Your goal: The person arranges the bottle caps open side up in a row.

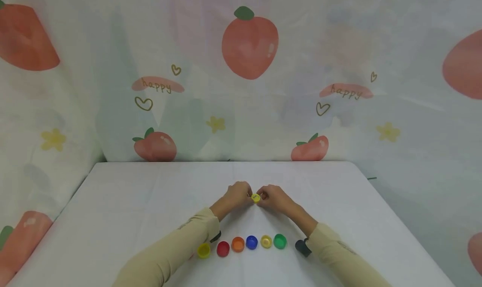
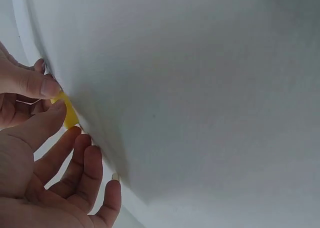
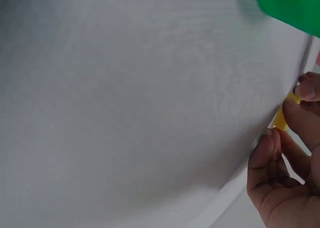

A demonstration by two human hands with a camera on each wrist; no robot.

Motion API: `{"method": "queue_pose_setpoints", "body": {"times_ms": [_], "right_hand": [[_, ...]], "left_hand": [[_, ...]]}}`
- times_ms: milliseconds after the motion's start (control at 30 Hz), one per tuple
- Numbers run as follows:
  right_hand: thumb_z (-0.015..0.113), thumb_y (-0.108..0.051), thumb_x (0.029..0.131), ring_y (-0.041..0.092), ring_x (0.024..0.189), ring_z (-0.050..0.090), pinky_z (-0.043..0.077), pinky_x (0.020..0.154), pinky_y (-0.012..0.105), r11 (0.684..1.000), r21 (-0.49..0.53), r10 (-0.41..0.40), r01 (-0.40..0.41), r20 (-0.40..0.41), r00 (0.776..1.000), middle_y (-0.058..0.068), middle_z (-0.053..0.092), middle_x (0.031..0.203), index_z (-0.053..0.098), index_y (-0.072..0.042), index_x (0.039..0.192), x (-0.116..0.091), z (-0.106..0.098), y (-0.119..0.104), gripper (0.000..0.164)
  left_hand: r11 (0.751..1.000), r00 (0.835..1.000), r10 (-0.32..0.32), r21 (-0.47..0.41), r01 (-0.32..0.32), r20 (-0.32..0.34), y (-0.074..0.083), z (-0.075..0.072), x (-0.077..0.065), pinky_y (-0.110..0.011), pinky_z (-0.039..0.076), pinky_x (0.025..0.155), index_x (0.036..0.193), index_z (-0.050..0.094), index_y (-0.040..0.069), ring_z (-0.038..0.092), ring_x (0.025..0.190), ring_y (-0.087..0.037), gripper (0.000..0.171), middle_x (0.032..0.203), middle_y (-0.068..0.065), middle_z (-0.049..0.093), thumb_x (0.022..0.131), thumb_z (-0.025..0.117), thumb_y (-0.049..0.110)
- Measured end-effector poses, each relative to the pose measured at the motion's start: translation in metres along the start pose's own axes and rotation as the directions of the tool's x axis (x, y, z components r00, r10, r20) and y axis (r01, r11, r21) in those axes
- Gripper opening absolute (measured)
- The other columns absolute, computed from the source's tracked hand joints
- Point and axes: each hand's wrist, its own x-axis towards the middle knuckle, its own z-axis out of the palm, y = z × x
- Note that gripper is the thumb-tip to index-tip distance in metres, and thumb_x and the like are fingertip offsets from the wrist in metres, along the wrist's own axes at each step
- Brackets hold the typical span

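Over the far middle of the table, my left hand [image 1: 237, 195] and right hand [image 1: 276, 198] meet at a small round yellow piece [image 1: 255, 198]. It looks like a cap, with a faint mark on its face. In the left wrist view, the thumb and fingers of the left hand pinch the yellow piece [image 2: 71, 117] from one side. The right hand's thumb and fingers pinch it from the other side, as the right wrist view shows around the yellow piece [image 3: 281, 119]. Fingers cover part of its edge.
Nearer me stands a row of small round cups: yellow [image 1: 203, 250], red [image 1: 223, 249], orange [image 1: 238, 244], blue [image 1: 252, 242], gold-yellow [image 1: 266, 241] and green [image 1: 280, 241]. Something pinkish shows partly behind the left sleeve [image 1: 180, 245]. A patterned curtain [image 1: 248, 124] hangs behind the white table [image 1: 150, 186].
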Motion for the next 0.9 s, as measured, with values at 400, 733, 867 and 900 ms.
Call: {"method": "queue_pose_setpoints", "body": {"times_ms": [400,733,867,900], "right_hand": [[0.075,-0.011,0.079,0.011,0.074,0.055,0.048,0.069,0.028,0.998,0.062,-0.027,0.028,-0.017,0.999,-0.003,0.059,0.079,0.064,-0.006,0.097,-0.004,-0.001,0.008,0.022],[0.074,-0.008,0.08,0.014,0.078,0.061,0.051,0.069,0.027,0.977,0.177,-0.113,0.123,-0.066,0.991,0.001,0.064,0.084,0.061,-0.003,0.102,-0.018,-0.013,0.009,0.026],[0.071,-0.014,0.084,0.013,0.079,0.061,0.052,0.07,0.027,0.969,0.23,-0.081,0.087,-0.032,0.996,0.0,0.064,0.087,0.064,-0.004,0.105,-0.023,-0.021,0.01,0.024],[0.07,-0.014,0.085,0.013,0.079,0.061,0.052,0.07,0.027,0.967,0.243,-0.071,0.075,-0.024,0.997,0.0,0.065,0.088,0.065,-0.005,0.105,-0.025,-0.023,0.01,0.022]], "left_hand": [[0.997,0.999,0.045,-0.068,-0.046,-0.023,-0.004,0.003,-0.002,-0.051,0.038,0.09,0.102,0.069,0.008,0.057,0.079,-0.014,0.028,0.08,0.003,0.063,0.083,0.073,0.028],[0.933,0.982,0.126,-0.319,-0.165,-0.14,-0.005,0.004,-0.011,-0.022,0.049,0.064,0.098,0.068,0.005,0.059,0.073,-0.007,0.019,0.082,0.002,0.066,0.086,0.07,0.02],[0.911,0.98,0.119,-0.376,-0.172,-0.161,0.001,0.002,-0.017,-0.02,0.048,0.063,0.1,0.068,0.004,0.058,0.073,-0.007,0.02,0.081,0.003,0.065,0.085,0.071,0.017],[0.909,0.979,0.121,-0.378,-0.176,-0.165,0.003,0.002,-0.019,-0.02,0.048,0.064,0.101,0.067,0.005,0.058,0.073,-0.006,0.02,0.082,0.003,0.064,0.085,0.071,0.017]]}}
